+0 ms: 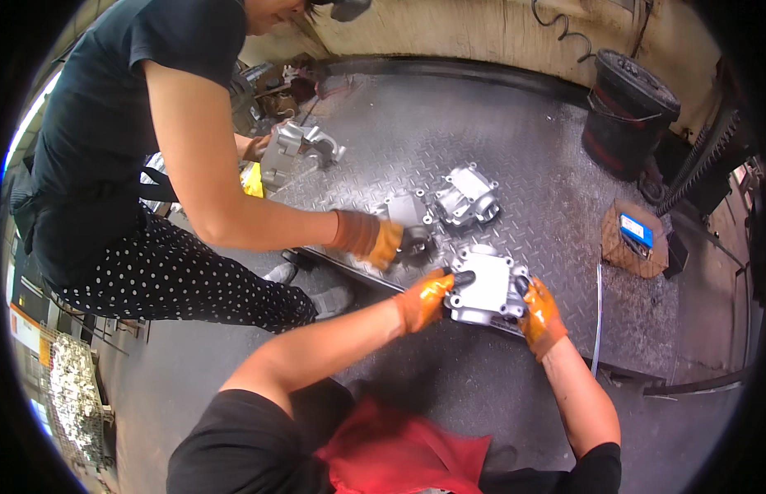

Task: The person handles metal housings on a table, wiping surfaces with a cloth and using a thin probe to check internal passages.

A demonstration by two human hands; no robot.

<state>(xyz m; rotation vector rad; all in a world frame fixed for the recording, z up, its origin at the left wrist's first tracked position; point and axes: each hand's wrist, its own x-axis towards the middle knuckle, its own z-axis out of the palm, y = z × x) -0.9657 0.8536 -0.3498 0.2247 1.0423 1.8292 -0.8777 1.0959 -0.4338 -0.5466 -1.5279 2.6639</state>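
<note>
Between my two orange-gloved hands is a silver cast-metal housing [485, 284] with a flat, bright top face and bolt lugs round its rim. It is at the front edge of the dark metal table. My left hand [431, 298] grips its left side, dark fingertips over the top edge. On the opposite side my right hand [541, 318] holds the right edge, thumb near the corner. Two similar castings lie just beyond: one housing [467, 196] and, left of it, another [405, 210] beside a co-worker's gloved hand [375, 240].
At the left a co-worker leans over the table [531, 148], other hand at another casting [294, 155]. A black bucket [628, 115] stands back right. Nearer is a brown box [634, 247] with a blue packet. A wire basket of metal parts [74, 395] stands far left.
</note>
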